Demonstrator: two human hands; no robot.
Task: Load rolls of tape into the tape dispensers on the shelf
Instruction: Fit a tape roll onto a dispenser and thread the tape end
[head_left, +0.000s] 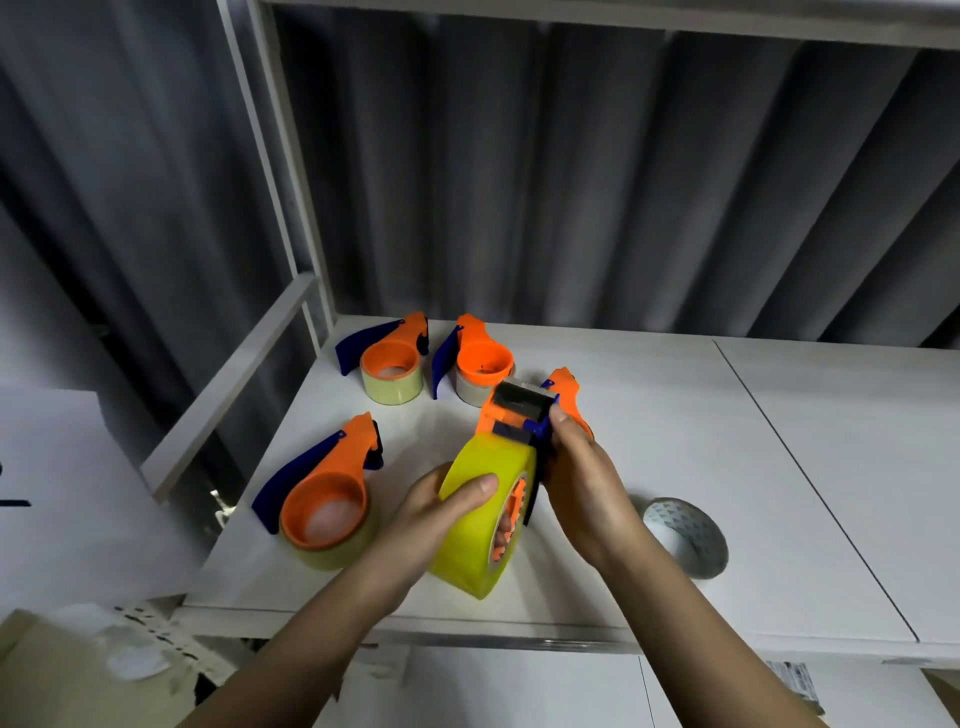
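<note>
A: Start with the hands. What's each one got?

B: The left hand (441, 501) is wrapped round the yellow roll (480, 519), thumb lying across its outer face, fingers behind it. The right hand (582, 478) grips the handheld dispenser (519, 410) by its blue and orange body, thumb up near the cutter end. Both are closed on something, nothing loose.

A: And the roll relative to that dispenser?

B: It stands on edge above the near middle of the shelf (675, 441), with the orange hub showing through its core. I'd judge it's on the hub or nearly so; whether it's fully seated, I can't tell. No tape end appears threaded to the cutter.

A: What about the others?

B: Three dispensers lie flat, each with a pale roll around its orange hub: the near-left dispenser (322, 499), the far-left dispenser (389, 364), and the far-middle dispenser (475, 364) just beside it. Those look loaded to me.

A: Anything waiting?

B: A spare white roll (685, 535) lies to the near right, well apart from the rest. Another orange piece (569, 387) pokes out behind the held dispenser; it may be a further dispenser, but most of it is hidden.

A: So how far along?

B: Well past halfway, I'd say. Three done, one in hand, and possibly one more pairing left with that white roll.
</note>
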